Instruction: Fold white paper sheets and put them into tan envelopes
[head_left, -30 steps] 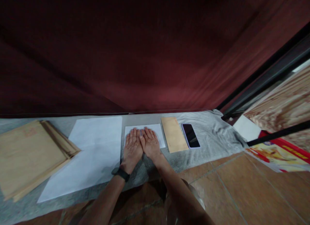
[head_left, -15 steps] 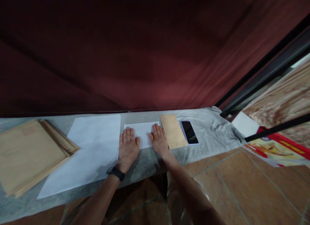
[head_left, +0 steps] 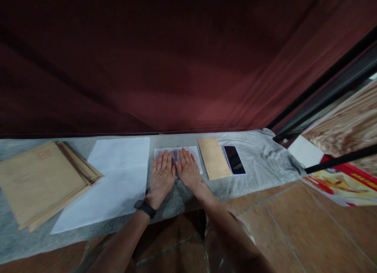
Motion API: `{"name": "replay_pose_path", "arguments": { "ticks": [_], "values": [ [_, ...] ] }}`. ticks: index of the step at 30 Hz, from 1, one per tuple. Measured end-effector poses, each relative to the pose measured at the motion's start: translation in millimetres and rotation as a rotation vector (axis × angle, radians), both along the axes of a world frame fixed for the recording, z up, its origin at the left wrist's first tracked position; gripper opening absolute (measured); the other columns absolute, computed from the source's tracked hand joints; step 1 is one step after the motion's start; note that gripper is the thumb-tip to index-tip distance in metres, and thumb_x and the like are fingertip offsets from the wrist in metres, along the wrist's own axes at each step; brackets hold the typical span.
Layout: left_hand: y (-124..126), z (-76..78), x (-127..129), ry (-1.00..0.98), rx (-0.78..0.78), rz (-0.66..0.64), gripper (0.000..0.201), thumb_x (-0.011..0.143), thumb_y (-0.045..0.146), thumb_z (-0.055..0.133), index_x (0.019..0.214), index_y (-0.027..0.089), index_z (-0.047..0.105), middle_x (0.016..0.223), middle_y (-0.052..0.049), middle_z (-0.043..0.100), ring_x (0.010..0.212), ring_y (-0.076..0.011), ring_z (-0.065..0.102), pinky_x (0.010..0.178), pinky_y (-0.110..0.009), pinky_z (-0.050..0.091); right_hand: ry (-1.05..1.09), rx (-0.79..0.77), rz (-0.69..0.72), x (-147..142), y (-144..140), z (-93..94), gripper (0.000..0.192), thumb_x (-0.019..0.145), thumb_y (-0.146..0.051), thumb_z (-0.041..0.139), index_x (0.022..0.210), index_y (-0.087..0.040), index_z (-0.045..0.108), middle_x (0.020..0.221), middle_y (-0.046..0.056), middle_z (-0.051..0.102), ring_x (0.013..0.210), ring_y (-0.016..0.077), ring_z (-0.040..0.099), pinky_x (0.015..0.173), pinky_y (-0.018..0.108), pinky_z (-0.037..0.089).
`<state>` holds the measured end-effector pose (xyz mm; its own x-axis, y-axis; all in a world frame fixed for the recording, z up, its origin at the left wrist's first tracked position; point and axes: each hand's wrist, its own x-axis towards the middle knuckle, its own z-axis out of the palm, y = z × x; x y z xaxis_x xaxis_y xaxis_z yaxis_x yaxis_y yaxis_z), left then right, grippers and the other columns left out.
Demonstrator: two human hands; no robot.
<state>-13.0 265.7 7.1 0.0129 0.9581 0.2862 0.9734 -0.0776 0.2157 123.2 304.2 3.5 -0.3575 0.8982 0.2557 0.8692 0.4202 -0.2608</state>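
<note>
- It looked like a home floor: terracotta tiles [head_left: 294,226] lay under a grey cloth [head_left: 259,163].
- A dark red curtain [head_left: 188,69] hung behind (indoors, dim).

Folded sheet [head_left: 194,154] under both hands was thin matt white paper, same as big sheet [head_left: 118,175]. Envelope [head_left: 214,163] & stack [head_left: 41,181]: matt brown kraft paper. Phone [head_left: 234,164] had glossy black glass. Cloth [head_left: 265,163] was soft grey fabric, wrinkled; floor [head_left: 294,226] smooth tile.

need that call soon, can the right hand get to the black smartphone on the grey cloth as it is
Probably yes. The right hand lies flat on the folded white paper; the black smartphone lies further right, past the flat brown envelope, with nothing standing between them.
</note>
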Motion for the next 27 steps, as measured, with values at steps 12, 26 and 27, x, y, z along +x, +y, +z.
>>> {"name": "replay_pose_path", "arguments": {
  "ticks": [12, 26, 27],
  "values": [
    [-2.2, -10.3, -8.1, -0.014, -0.049, 0.012, 0.062, 0.099, 0.027, 0.031, 0.154, -0.002, 0.034, 0.162, -0.024, 0.032, 0.154, -0.0306, 0.024, 0.125, -0.051, 0.022, -0.047, 0.034, -0.043, 3.5, 2.5, -9.5, 0.054, 0.109, -0.039, 0.035, 0.154, -0.010, 0.041, 0.160, 0.014, 0.039, 0.150, 0.0243, 0.035, 0.123, 0.043, 0.029],
    [-3.5, -10.5, -9.7, -0.017, -0.013, 0.056, 0.060, 0.097, 0.020, 0.031, 0.149, -0.006, 0.039, 0.159, -0.027, 0.036, 0.153, -0.0337, 0.026, 0.124, -0.052, 0.025, 0.038, 0.014, 0.002, -14.6, 7.8, -1.7, 0.052, 0.108, -0.035, 0.032, 0.155, -0.013, 0.040, 0.161, 0.012, 0.040, 0.150, 0.0224, 0.035, 0.122, 0.043, 0.031],
    [-3.7, -10.3, -9.8, -0.010, -0.010, 0.056, 0.059, 0.097, 0.020, 0.031, 0.149, -0.007, 0.039, 0.159, -0.027, 0.036, 0.153, -0.0336, 0.026, 0.124, -0.052, 0.025, 0.029, 0.009, 0.047, -19.5, 7.3, -2.1, 0.052, 0.108, -0.036, 0.032, 0.155, -0.015, 0.041, 0.161, 0.010, 0.040, 0.150, 0.0211, 0.036, 0.123, 0.042, 0.030]
  ]
}}
